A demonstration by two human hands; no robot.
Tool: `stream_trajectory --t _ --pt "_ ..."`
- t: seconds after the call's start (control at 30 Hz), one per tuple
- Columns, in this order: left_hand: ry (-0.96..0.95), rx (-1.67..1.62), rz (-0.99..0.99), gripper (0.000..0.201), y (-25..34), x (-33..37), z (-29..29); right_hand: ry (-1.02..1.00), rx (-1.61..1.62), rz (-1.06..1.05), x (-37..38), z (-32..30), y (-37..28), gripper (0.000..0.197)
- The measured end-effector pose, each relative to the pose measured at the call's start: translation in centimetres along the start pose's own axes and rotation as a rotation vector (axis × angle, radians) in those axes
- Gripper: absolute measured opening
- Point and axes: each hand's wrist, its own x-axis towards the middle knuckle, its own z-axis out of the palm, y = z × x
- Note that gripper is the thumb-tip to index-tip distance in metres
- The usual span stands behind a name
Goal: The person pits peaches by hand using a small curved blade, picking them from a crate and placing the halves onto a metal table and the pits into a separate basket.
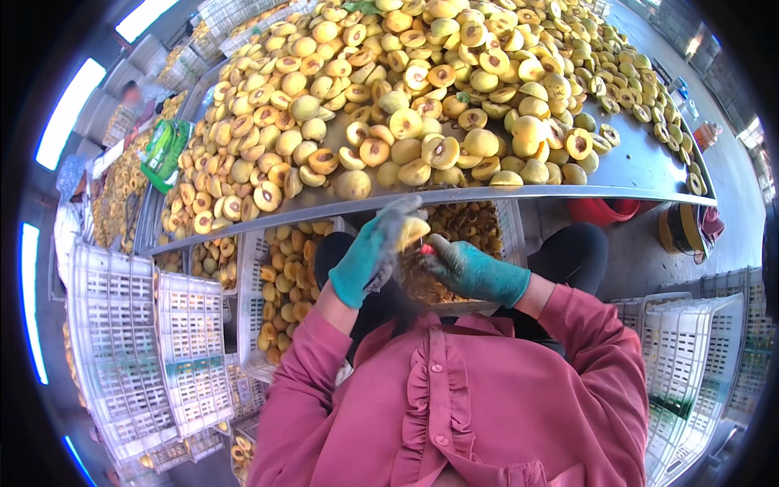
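Both my hands wear teal gloves with dark, soiled palms, and they meet over my lap just below the table edge. My left hand [363,258] is closed around a yellow peach half [413,233]. In my right hand [475,270], also closed, is a small tool with a red handle [427,249]; its working end is too small to make out against the fruit. Beneath my hands stands a crate of brown pits and scraps [469,226], partly hidden by them. A white crate [251,280] of peach halves is beside my left hand.
A metal table [641,166] ahead carries a big heap of cut peaches [389,97]. A green bag [165,150] lies at its left. Stacked white crates [114,341] flank me, with more crates [680,349] at right. A red basin [602,210] sits under the table. Another person [71,183] is far left.
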Motion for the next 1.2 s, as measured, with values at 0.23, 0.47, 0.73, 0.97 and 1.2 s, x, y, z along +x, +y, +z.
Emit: stream_trajectory --t 0.23,0.47,0.73,0.97,1.2 --pt "0.185 0.705 0.557 0.044 -1.8 2.8 2.6 0.625 0.202 -0.299 0.1 7.5 3.5 0.032" --pt "0.282 -0.06 -0.003 0.036 -0.9 1.3 3.7 0.141 0.954 0.18 -1.9 3.6 -1.6 0.043" --pt "0.055 -0.404 -0.022 0.043 -1.4 1.6 4.2 -0.196 1.074 0.392 -4.4 0.5 -3.1 0.046" --pt "-0.16 0.144 0.369 0.047 -0.2 1.6 3.4 0.07 0.919 0.055 -3.0 2.4 -3.8 0.047" --pt "-0.213 -0.374 0.382 0.044 -3.7 1.5 1.6 -0.048 0.886 0.06 -3.3 2.3 -5.0 0.045"
